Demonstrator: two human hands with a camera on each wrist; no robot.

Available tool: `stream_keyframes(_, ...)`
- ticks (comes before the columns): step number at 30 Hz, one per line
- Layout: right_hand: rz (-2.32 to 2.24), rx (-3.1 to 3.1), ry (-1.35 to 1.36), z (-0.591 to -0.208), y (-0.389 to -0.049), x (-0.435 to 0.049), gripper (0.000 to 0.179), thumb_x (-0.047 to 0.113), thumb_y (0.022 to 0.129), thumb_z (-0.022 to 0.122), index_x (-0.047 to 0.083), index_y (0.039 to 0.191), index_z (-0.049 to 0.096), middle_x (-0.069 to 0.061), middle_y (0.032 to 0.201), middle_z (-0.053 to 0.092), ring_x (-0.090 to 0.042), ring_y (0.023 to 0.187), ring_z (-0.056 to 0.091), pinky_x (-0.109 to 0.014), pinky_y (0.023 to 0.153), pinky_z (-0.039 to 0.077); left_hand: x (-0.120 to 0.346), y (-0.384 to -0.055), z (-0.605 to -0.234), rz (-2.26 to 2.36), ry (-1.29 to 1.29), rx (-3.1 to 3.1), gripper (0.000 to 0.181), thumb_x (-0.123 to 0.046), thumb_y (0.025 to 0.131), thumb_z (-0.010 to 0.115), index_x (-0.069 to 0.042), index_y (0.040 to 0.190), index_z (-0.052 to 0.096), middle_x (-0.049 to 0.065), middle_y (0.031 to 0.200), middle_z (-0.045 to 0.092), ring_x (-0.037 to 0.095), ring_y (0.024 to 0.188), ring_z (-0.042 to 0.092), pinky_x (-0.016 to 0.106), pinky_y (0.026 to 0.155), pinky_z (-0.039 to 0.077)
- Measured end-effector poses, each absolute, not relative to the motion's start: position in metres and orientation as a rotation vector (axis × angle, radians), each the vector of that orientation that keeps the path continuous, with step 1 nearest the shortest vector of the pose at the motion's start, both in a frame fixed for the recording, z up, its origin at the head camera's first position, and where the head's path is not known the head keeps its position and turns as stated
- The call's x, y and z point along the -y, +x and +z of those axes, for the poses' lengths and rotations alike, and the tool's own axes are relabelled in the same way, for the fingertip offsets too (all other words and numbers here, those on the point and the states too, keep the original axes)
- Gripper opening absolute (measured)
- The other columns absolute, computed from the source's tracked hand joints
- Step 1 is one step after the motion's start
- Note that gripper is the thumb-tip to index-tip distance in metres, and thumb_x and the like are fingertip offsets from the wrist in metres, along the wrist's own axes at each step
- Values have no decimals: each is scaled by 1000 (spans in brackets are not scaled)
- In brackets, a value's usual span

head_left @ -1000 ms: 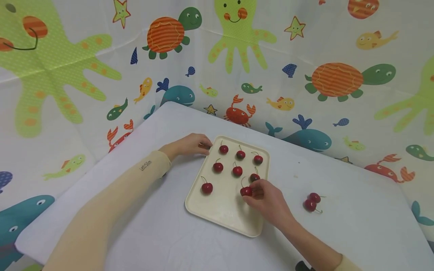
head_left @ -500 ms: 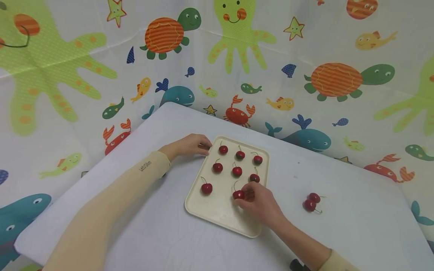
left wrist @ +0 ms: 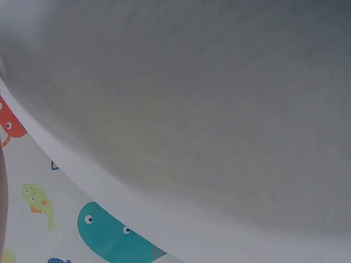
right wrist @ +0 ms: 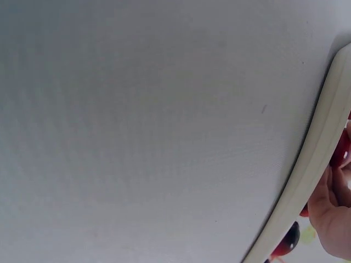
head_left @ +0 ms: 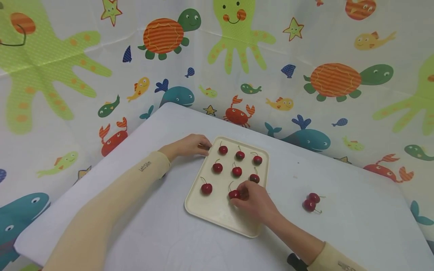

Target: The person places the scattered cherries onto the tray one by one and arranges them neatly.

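Note:
My right hand [head_left: 255, 203] pinches a dark red cherry [head_left: 234, 194] between thumb and fingers, low over the cream tray [head_left: 217, 215]; its thin stem sticks up. In the right wrist view, that cherry [right wrist: 341, 150] shows at the fingers behind the tray's side. On the tray, several cherries stand in two rows of three, and another cherry [head_left: 206, 189] lies left of the held one. My left hand [head_left: 190, 145] holds the tray's left rim near its far corner, fingertips and thumb at the edge. The left wrist view misses this hand's grip.
Two cherries [head_left: 311, 203] lie touching each other on the white table [head_left: 356, 226], right of the tray. A dark object [head_left: 296, 261] shows beside the right sleeve at the bottom. Behind the table hangs a curtain [head_left: 210, 49] printed with sea animals.
My right hand has moved left over the tray with the cherry, which now sits more to the right of the lone front cherry's row. The left hand stays at the rim.

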State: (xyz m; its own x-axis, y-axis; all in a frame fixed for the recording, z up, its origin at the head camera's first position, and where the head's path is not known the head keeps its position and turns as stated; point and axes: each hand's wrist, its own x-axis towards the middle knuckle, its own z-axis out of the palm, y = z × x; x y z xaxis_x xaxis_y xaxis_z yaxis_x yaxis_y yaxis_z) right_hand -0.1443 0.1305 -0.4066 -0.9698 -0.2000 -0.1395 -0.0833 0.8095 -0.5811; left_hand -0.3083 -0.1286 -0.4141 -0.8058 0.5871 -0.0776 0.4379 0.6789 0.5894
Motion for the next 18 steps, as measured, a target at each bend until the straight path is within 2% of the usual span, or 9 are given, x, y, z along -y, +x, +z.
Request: stream_keyframes(18,-945,-2783,-145,-402,-141,-138,36,33,71,78,16,98,61,5,87,64,-9,81,61,-24,71,55,128,-307,-412,799,808,-2631,36,-24,84,67,-11,118,62,4,118,59,16,107,55,31,97,46)
